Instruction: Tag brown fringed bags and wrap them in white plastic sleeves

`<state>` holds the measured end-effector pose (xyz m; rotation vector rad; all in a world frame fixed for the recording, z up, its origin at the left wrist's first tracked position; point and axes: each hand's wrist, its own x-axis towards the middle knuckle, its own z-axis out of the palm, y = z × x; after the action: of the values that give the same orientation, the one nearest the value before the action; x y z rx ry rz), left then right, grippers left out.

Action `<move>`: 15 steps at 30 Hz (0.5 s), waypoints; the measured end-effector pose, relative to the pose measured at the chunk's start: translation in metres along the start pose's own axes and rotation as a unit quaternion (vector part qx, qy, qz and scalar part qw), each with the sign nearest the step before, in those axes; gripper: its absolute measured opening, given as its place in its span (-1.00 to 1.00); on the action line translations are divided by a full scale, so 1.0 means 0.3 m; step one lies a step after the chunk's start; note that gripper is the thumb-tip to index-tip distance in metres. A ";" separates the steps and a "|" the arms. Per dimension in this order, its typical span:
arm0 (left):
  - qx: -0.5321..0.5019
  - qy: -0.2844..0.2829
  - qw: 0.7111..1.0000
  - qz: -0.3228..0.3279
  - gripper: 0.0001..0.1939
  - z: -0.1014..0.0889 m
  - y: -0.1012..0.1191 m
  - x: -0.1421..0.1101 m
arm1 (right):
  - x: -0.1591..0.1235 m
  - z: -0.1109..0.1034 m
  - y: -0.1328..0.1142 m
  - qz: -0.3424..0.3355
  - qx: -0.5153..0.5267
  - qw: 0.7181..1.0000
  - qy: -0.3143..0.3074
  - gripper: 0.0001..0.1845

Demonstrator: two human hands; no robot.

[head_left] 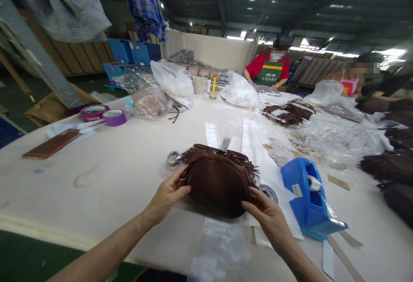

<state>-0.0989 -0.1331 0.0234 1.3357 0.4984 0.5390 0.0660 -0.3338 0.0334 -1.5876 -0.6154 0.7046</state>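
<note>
A dark brown fringed bag (217,183) is held in front of me, its smooth oval bottom turned toward my eyes. Fringe and small metal eyelets show along its far side. My left hand (169,194) grips the bag's left edge between thumb and fingers. On the opposite edge, my right hand (263,209) pinches it the same way. A small coil of dark strap (173,159) lies beyond my left hand, and another coil (268,193) sits just behind my right fingers. White paper strips (248,140) lie behind the bag.
Right of my hand stands a blue tape dispenser (306,200). Purple tape rolls (115,118) and a brown phone case (51,143) lie at left. Plastic-wrapped bags (150,100), fringed brown pieces (287,113) and clear plastic (338,138) cover the back and right. A person in a green apron (271,73) works opposite.
</note>
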 end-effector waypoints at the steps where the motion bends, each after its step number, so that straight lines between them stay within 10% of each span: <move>1: -0.026 0.014 1.000 0.006 -0.46 0.005 0.003 0.012 | 0.013 -0.006 -0.007 0.014 0.033 0.999 -0.006 -0.57; 15: -0.034 0.138 0.989 -0.035 -0.71 0.050 0.082 0.153 | 0.133 -0.019 -0.049 0.092 0.227 0.960 0.137 -0.58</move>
<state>-0.0558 -0.1123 0.0488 1.1800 0.7449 0.6803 0.0971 -0.3063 0.0445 -1.2875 -0.0884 0.6883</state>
